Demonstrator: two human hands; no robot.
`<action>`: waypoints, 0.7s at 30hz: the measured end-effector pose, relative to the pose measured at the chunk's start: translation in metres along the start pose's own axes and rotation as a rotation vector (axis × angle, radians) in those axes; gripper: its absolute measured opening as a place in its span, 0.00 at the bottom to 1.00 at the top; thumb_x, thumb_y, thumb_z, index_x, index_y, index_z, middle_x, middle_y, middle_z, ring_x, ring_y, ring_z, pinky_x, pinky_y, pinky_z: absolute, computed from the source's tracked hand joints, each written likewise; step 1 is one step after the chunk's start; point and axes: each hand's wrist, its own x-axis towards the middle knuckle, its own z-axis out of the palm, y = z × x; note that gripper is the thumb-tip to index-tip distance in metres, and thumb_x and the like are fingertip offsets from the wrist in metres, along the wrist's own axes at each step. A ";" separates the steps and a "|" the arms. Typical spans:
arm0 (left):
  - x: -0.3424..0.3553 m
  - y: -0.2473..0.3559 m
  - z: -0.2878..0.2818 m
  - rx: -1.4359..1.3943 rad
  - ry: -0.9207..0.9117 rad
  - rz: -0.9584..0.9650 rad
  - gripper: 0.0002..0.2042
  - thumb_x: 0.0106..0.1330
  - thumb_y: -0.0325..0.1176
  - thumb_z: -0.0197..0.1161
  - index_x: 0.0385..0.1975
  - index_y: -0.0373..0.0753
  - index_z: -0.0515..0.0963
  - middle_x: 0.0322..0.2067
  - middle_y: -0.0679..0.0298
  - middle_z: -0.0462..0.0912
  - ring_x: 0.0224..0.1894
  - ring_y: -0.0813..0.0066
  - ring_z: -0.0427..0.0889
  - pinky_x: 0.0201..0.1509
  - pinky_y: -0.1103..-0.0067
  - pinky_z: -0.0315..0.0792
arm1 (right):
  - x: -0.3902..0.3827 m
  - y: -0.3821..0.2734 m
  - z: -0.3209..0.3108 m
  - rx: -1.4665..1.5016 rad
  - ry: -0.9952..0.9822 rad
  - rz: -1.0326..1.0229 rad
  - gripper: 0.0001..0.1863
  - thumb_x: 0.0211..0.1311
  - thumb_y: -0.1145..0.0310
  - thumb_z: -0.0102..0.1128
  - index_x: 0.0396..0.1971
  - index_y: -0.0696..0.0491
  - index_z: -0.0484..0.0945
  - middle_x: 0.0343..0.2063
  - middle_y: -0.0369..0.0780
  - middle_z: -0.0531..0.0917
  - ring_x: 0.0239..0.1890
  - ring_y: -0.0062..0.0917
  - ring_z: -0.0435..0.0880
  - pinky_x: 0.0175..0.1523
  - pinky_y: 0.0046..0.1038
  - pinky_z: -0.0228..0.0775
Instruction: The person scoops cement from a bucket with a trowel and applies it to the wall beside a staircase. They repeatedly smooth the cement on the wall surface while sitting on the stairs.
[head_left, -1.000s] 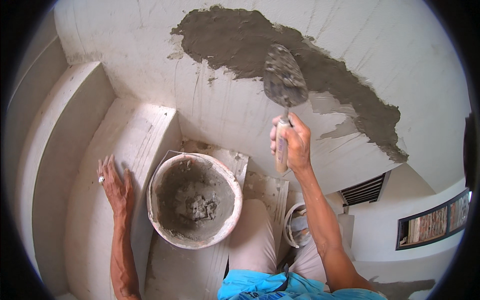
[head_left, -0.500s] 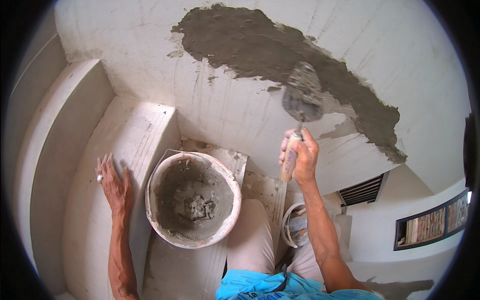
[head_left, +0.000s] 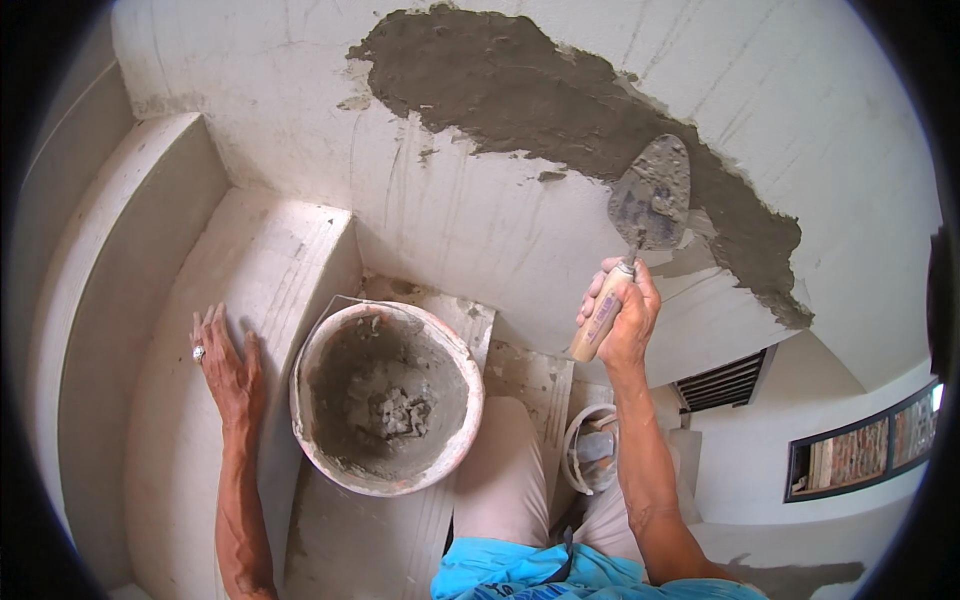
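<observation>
My right hand [head_left: 626, 315] is wrapped round the wooden handle of a trowel [head_left: 652, 195]. The trowel's grey, mortar-smeared blade points up and overlaps the lower edge of a long patch of wet mortar [head_left: 520, 95] on the white wall; whether it touches the wall I cannot tell. My left hand [head_left: 232, 375], with a ring on one finger, lies flat with fingers spread on a pale stair step [head_left: 270, 240]. Between my hands stands a bucket [head_left: 470, 400] with a mortar-crusted rim, and some grey mortar [head_left: 400, 412] sits at its bottom.
A smaller white bucket [head_left: 572, 455] with something pale inside stands beyond my knee. Curved steps [head_left: 130, 230] rise at the left. At the lower right are a dark vent grille [head_left: 725, 378] and a dark-framed opening [head_left: 865, 450] onto brickwork.
My right hand has moved the trowel a little to the right and slightly down along the mortar patch. My left hand has stayed on the step.
</observation>
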 end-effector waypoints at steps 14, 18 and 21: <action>0.003 0.004 0.001 -0.019 0.000 -0.015 0.27 0.68 0.34 0.59 0.66 0.34 0.66 0.66 0.47 0.67 0.74 0.48 0.55 0.78 0.59 0.46 | 0.025 -0.013 0.013 -0.113 -0.153 0.009 0.14 0.64 0.63 0.49 0.42 0.59 0.73 0.23 0.39 0.78 0.20 0.18 0.77 0.22 0.24 0.73; 0.003 0.008 0.002 -0.014 -0.005 -0.028 0.27 0.67 0.34 0.59 0.65 0.34 0.66 0.66 0.47 0.67 0.74 0.49 0.55 0.78 0.59 0.46 | 0.014 -0.006 0.013 -0.095 -0.147 -0.024 0.15 0.66 0.62 0.49 0.42 0.58 0.72 0.23 0.39 0.78 0.19 0.18 0.77 0.22 0.24 0.73; 0.003 0.002 0.006 0.000 0.011 -0.006 0.26 0.68 0.34 0.58 0.66 0.34 0.66 0.66 0.48 0.67 0.74 0.49 0.55 0.78 0.59 0.46 | 0.016 -0.010 0.038 -0.217 -0.190 0.011 0.14 0.65 0.62 0.49 0.42 0.58 0.73 0.24 0.38 0.78 0.19 0.17 0.76 0.22 0.23 0.72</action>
